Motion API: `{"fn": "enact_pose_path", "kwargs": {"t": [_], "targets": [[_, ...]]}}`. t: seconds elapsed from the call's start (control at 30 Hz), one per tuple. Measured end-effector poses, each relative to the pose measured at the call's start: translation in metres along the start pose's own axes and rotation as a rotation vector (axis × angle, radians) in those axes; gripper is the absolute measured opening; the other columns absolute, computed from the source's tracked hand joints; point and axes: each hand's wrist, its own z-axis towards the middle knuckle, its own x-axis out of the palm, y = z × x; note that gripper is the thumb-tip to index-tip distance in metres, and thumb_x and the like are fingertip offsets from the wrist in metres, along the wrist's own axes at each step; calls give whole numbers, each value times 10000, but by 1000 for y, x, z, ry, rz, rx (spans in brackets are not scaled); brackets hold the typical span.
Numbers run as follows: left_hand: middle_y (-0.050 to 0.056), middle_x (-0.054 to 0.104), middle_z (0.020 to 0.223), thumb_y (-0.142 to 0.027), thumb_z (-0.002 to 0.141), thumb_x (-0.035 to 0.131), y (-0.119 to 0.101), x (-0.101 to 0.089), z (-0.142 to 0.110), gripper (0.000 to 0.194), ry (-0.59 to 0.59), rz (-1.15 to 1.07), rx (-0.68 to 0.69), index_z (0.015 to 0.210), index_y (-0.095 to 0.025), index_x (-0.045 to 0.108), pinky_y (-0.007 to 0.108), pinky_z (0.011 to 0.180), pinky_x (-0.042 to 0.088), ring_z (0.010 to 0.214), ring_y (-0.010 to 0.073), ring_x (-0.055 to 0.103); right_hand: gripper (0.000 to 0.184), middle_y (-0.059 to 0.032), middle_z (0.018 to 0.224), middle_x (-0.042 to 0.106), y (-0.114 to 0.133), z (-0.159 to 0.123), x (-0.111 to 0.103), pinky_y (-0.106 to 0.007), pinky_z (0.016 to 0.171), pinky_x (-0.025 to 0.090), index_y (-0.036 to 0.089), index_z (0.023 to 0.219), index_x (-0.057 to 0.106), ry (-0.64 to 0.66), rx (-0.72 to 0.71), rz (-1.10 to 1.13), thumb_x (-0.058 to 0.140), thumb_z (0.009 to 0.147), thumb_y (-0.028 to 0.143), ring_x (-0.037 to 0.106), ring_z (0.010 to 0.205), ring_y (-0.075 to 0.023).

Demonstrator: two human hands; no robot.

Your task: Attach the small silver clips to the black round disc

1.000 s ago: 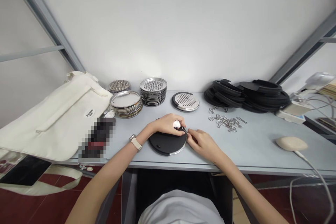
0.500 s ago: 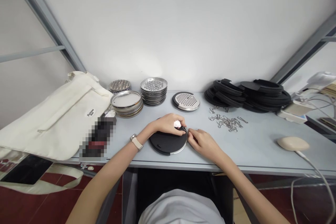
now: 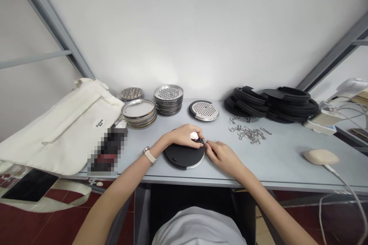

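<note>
In front of me a round black disc [image 3: 184, 156] with a bright metal rim lies on the table. My left hand [image 3: 184, 136] rests over its far part, curled, with thumb and fingers gripping at the disc's right edge. Something white and crumpled [image 3: 194, 135] shows between those fingers. At that same edge my right hand [image 3: 222, 155] is closed, its thumb and forefinger pinching a small metal wire clip [image 3: 203, 141] against the rim. The clip is mostly covered by fingertips.
Behind stand a stack of metal grater plates [image 3: 168, 95], a stack of shallow metal discs [image 3: 138, 109] and a black-rimmed grater [image 3: 204, 111]. Rightward are black plastic rings [image 3: 247, 101], loose wire clips [image 3: 250, 134] and a cream corded device [image 3: 321, 157]. A white bag [image 3: 66, 130] lies left.
Both hands stay at the disc's right edge with hardly any movement. My right fingertips shift very slightly at the clip. The whole view moves a little.
</note>
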Motion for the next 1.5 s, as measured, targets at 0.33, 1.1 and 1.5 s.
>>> {"fn": "enact_pose_path", "kwargs": {"t": [0.33,1.1,1.5], "targets": [[31,672,909,-291,682,676,2,0,0,230,11,-13,-6,853,-145,629,215,749,441,836,134,605,311,-15,625,561,1,0,-2,-254,586,313,204,724,474,3,3,39,277,949,290,526,608,-151],[19,673,907,-281,694,657,0,0,0,208,21,0,-1,855,-154,627,223,757,432,832,134,600,333,-15,653,581,0,-1,-4,-251,596,344,207,759,492,-6,3,101,245,960,302,534,616,-151],[-8,635,845,-265,687,651,-6,-2,-1,213,19,39,6,876,-173,616,207,716,406,777,120,565,361,-28,678,611,0,-1,-3,-260,613,348,203,786,531,-4,1,83,237,963,312,546,635,-159]]}}
